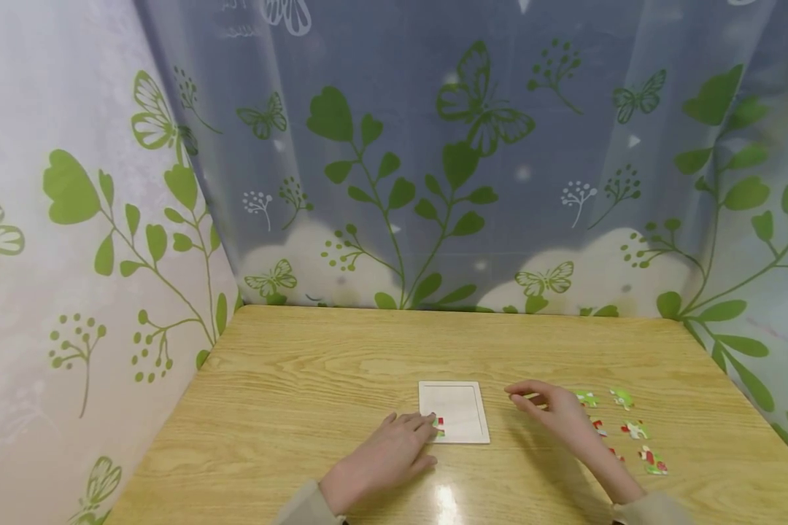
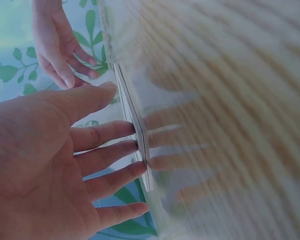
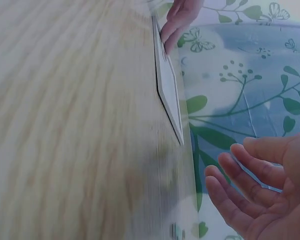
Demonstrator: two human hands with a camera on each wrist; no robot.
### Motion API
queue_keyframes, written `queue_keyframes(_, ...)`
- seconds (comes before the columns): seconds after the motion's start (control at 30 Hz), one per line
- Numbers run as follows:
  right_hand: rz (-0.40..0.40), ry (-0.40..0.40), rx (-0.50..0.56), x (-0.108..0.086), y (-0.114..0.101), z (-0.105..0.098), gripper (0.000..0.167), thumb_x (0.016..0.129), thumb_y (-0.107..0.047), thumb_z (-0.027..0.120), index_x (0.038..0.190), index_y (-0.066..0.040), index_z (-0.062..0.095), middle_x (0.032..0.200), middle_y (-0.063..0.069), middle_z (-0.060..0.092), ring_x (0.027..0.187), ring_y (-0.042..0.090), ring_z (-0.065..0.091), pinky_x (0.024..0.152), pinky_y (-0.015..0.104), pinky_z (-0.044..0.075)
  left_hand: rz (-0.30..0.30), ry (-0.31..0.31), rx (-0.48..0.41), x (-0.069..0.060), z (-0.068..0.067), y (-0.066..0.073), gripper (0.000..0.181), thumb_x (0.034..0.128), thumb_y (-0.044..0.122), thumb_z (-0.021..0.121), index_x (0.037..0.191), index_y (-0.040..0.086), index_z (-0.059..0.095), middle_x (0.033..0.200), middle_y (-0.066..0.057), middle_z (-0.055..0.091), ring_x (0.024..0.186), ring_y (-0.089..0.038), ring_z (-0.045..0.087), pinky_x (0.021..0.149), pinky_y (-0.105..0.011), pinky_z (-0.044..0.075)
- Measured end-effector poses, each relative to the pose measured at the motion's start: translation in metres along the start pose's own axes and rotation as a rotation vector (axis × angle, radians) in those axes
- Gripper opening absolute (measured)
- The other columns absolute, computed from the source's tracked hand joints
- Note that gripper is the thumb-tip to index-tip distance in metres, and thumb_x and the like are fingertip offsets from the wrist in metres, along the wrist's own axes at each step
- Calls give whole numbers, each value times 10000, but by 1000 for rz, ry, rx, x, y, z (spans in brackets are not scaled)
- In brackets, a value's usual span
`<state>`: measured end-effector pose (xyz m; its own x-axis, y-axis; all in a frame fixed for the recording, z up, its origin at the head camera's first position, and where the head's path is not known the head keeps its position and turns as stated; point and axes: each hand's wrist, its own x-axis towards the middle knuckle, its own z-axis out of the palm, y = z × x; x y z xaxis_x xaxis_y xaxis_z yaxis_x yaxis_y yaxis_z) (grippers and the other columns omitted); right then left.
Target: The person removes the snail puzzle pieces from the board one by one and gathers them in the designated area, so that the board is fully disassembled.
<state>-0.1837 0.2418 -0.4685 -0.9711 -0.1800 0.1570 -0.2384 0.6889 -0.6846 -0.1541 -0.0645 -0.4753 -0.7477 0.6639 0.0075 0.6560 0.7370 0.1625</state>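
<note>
A white square puzzle board (image 1: 456, 408) with a raised rim lies flat on the wooden table. In its lower left corner sits a puzzle piece (image 1: 439, 426) with red and green on it, partly covered by fingers. My left hand (image 1: 394, 448) rests on the board's left edge with its fingers stretched out; the left wrist view shows the fingertips (image 2: 140, 167) at the rim. My right hand (image 1: 558, 415) hovers over the table, right of the board. Its fingers are loosely bent, and the right wrist view shows the palm (image 3: 275, 200) with nothing held.
To the right of my right hand lie several loose puzzle pieces, among them a green one (image 1: 622, 398) and a red and green one (image 1: 653, 461). Some are partly behind the right hand and forearm. A curtain (image 1: 394, 182) with leaves and butterflies hangs along the table's back edge and sides.
</note>
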Motion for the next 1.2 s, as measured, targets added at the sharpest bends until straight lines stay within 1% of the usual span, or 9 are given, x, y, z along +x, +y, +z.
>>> queue_keyframes(0.1,-6,-12,12,3,-6,4,221,990,-250,669,1155,-130,753,1118,67,759,946,251,732,714,303,567,0,-2,-22,1,0,-1,452,1007,389,597,1381,134,612,1534,-35,491,1394,-237,484,1132,-535,403)
queue_keyframes(0.3,-35,-26,48,11,-16,14,221,996,-241,659,1156,-119,752,1130,72,755,947,238,730,779,368,592,14,15,-39,2,0,-4,410,1003,368,611,1345,144,644,1486,-43,541,1364,-219,514,1116,-531,425)
queue_keyframes(0.37,-44,-27,56,13,-17,19,211,994,-231,662,1145,-116,756,1130,73,755,945,236,729,798,368,594,19,20,-42,3,1,-5,394,1001,363,619,1329,148,656,1469,-40,557,1351,-213,525,1108,-533,433)
queue_keyframes(0.57,-88,-20,63,19,-23,32,182,979,-186,676,1112,-103,769,1100,79,764,931,258,737,787,341,599,17,17,-47,3,0,-8,390,1002,360,628,1332,155,657,1455,-23,572,1336,-202,538,1093,-536,447)
queue_keyframes(0.67,-93,-22,65,22,-27,37,176,976,-186,679,1103,-109,774,1089,77,768,927,266,742,776,336,602,13,11,-58,3,0,-8,397,1004,358,630,1344,155,651,1461,-20,567,1339,-206,537,1092,-542,447)
queue_keyframes(0.8,-102,-44,60,25,-30,44,177,981,-197,676,1102,-116,776,1094,75,766,920,258,743,762,332,601,16,15,-56,2,0,-10,410,1004,360,629,1359,154,641,1458,-26,570,1340,-212,536,1091,-557,442)
queue_keyframes(0.9,-125,-69,58,26,-33,49,180,982,-197,675,1098,-103,775,1100,86,763,906,256,741,757,344,602,17,31,-22,0,-1,-11,418,1004,369,627,1355,143,645,1444,-32,580,1332,-213,543,1086,-558,447)
queue_keyframes(1.0,-130,-100,65,27,-36,54,191,983,-208,674,1098,-91,772,1104,97,760,907,266,735,766,368,604,12,36,7,-4,-3,-12,430,1001,376,626,1352,128,647,1452,-44,575,1341,-225,536,1089,-564,442)
queue_keyframes(1.2,-111,-169,57,26,-44,62,205,988,-212,663,1114,-92,772,1119,100,757,913,255,729,785,395,600,7,-8,14,-14,-4,-12,505,1008,397,599,1432,122,583,1523,-41,510,1396,-264,488,1122,-582,396)
